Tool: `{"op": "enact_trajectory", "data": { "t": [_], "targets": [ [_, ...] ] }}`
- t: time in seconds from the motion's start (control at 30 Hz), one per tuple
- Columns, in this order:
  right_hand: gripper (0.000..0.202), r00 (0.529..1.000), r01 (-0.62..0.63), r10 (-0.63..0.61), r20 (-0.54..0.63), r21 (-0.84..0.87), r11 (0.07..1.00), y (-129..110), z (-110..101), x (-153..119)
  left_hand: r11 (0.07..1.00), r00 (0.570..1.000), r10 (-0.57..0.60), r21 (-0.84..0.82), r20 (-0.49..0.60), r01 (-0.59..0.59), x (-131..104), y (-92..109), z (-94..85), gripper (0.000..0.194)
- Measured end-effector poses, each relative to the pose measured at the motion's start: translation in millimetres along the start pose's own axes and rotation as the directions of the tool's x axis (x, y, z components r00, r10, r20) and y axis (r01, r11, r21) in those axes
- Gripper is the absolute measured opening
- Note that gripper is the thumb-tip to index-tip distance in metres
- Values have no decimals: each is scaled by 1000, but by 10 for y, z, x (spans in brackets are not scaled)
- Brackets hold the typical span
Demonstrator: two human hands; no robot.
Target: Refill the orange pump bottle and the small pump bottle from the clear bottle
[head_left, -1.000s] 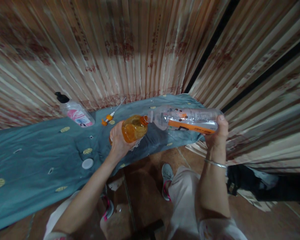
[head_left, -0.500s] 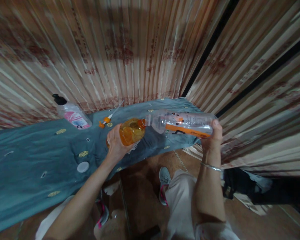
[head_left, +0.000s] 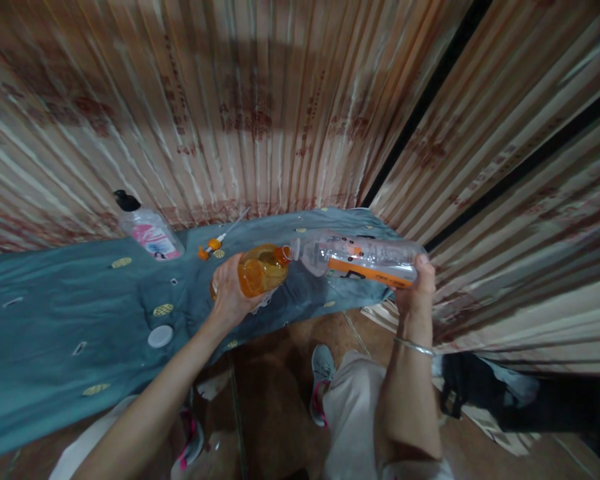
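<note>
Fingers of the left hand [head_left: 231, 293] curl round the amber bottle [head_left: 263, 270], while the right hand [head_left: 417, 283] grips the clear bottle [head_left: 363, 262] near its base. Both bottles meet neck to neck over the teal cloth [head_left: 80, 300], likely to line up their openings. Liquid levels? Can't tell! Orange pump [head_left: 211, 248] lies loose beyond.

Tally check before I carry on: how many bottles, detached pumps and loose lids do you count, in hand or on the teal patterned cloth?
Bottles: 3 (translucent amber plastic bottle; clear plastic bottle with orange-striped label; clear bottle with pink label and black pump top)
Detached pumps: 1 (orange-and-white plastic pump with thin tube)
Loose lids: 1 (white round lid)
Total: 5
</note>
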State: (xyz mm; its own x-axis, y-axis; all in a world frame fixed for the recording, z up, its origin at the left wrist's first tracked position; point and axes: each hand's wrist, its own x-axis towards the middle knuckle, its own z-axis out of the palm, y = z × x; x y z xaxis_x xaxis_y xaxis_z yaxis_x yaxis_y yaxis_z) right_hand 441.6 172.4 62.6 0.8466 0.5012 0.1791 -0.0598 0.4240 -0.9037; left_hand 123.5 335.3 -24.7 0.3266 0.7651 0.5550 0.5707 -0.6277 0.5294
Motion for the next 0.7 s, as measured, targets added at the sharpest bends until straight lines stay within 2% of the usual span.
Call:
{"op": "enact_trajectory", "data": {
  "t": [0.2,0.37,0.7],
  "targets": [
    [46,999,39,-39,-24,-10,999,12,14,-19,998,996,-61,12,59,60,25,122,-68,87],
    [44,998,69,-68,7,-30,997,19,8,-25,995,991,-96,7,89,96,36,205,-118,81],
    [39,998,64,-63,24,-15,998,-14,58,-66,998,996,-64,16,58,63,1,100,-60,89]
  ]
}}
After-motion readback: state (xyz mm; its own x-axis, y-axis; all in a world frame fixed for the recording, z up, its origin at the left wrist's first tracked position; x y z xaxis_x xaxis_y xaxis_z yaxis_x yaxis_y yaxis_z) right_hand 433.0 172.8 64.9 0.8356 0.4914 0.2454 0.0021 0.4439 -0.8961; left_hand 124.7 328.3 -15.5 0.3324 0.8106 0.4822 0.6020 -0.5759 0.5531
